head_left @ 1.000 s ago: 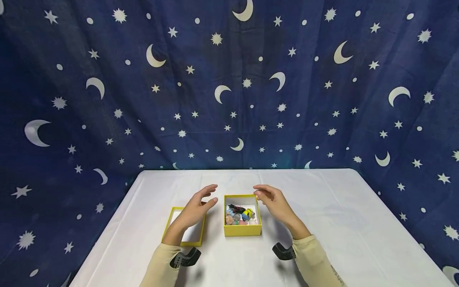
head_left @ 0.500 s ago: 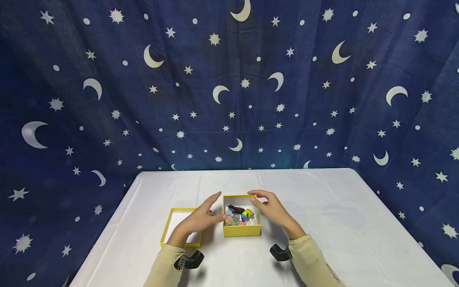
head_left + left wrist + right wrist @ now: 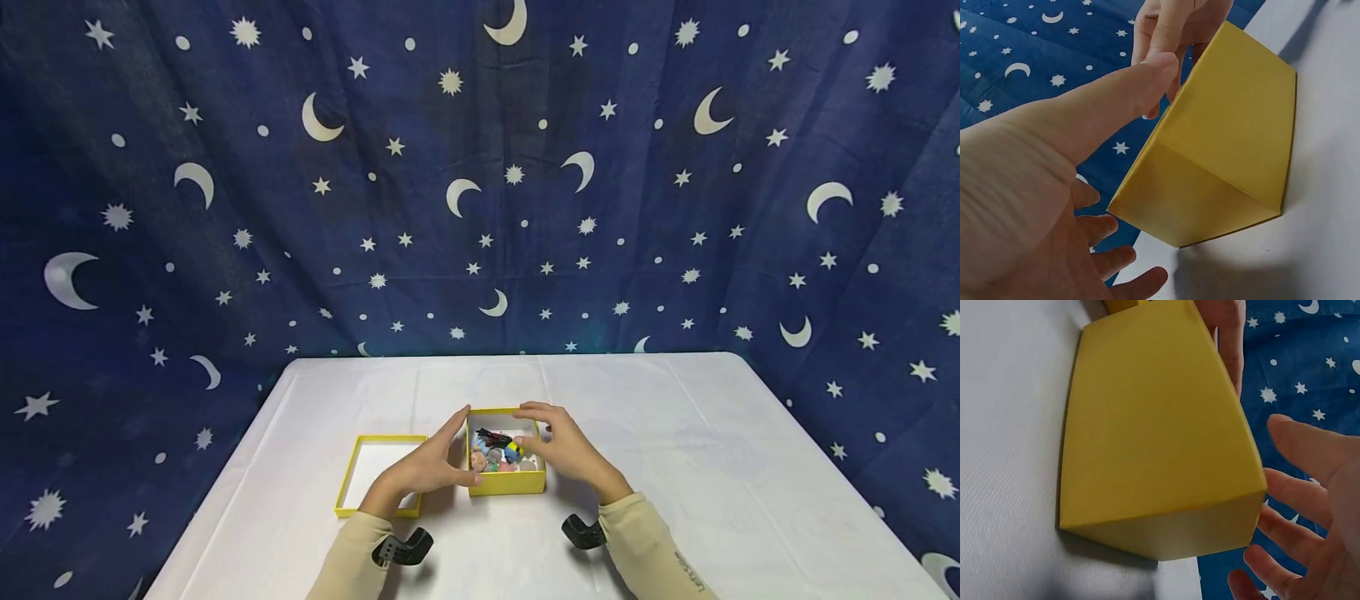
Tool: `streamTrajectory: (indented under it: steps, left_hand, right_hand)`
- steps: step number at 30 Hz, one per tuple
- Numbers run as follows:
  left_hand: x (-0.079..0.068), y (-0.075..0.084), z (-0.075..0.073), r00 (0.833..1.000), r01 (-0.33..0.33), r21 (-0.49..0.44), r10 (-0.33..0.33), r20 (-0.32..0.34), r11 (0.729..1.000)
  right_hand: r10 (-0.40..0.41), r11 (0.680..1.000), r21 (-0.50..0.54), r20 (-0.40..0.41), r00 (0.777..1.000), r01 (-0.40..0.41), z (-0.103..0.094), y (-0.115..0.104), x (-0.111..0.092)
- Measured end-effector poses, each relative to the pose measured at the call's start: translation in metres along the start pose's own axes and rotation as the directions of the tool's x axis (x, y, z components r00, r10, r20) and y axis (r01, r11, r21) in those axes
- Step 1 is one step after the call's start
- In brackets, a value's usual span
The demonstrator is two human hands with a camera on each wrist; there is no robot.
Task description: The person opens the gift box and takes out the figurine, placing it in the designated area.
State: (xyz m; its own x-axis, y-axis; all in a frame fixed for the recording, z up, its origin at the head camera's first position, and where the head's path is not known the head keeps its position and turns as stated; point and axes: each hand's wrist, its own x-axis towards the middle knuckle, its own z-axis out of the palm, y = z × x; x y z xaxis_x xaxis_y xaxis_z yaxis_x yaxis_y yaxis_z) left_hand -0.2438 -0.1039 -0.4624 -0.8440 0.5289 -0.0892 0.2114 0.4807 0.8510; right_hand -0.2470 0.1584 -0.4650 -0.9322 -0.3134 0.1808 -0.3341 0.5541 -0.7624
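Observation:
A small yellow box [image 3: 507, 483], white inside, stands uncovered on the table. In it lie several small items: a thin black bundle [image 3: 492, 437], a yellow-and-blue piece [image 3: 513, 452] and a round peach-coloured piece [image 3: 478, 461]. My left hand [image 3: 423, 468] is at the box's left side, thumb at the near left corner and fingers spread along the side. My right hand [image 3: 567, 446] is on the right, fingers bent loosely over the rim and thumb reaching above the contents. In the right wrist view, the right hand [image 3: 1329, 512] has nothing in its grasp.
A shallow yellow-rimmed lid [image 3: 347, 472], white side up, lies left of the box, partly under my left forearm. The white-covered table [image 3: 675, 467] reaches back to a dark blue curtain [image 3: 420, 208] with moons and stars.
Both hands have closed in on the box. The left came rightward to its side and near corner; the right came leftward, its thumb now over the inside. The box and lid stayed put.

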Motion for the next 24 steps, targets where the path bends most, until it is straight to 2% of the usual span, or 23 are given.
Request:
streamTrajectory:
  steps: [11, 17, 24]
  left_hand:
    - [-0.0001, -0.0061, 0.0022, 0.999, 0.001, 0.037, 0.000, -0.036, 0.999]
    - [0.0009, -0.0059, 0.0033, 0.999, -0.002, 0.023, 0.003, -0.042, 1.000]
    - [0.0030, -0.0045, 0.0039, 0.999, -0.009, 0.018, 0.010, -0.049, 1.000]
  right_hand:
    - [0.057, 0.977, -0.204, -0.033, 0.998, -0.063, 0.0077, 0.0012, -0.0028]
    - [0.102, 0.966, -0.236, -0.032, 0.994, -0.107, 0.0095, 0.0023, -0.0050]
    - [0.120, 0.958, -0.264, 0.001, 0.993, -0.116, 0.0098, -0.0026, -0.0064]
